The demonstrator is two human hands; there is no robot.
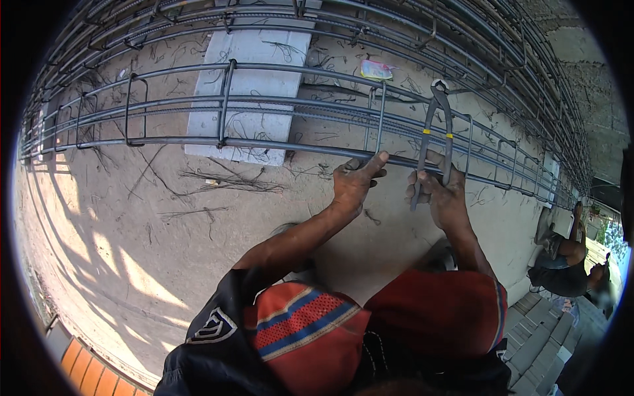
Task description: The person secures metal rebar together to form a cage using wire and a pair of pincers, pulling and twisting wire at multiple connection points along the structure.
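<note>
Fingers (370,163) of the left hand (353,185) clamp the stiff, heavy rebar cage's (264,142) near bar above the ground, while the right hand (442,195) grips long-handled nippers (436,132), jaws apparently at a tie.

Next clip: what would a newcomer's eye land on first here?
Probably the long rebar cage running across the upper middle, resting on a white block. At centre, the left hand grips its near bar, while beside it the right hand holds long-handled pincers, jaws pointing up at the bars. Another person crouches at the right edge.
</note>
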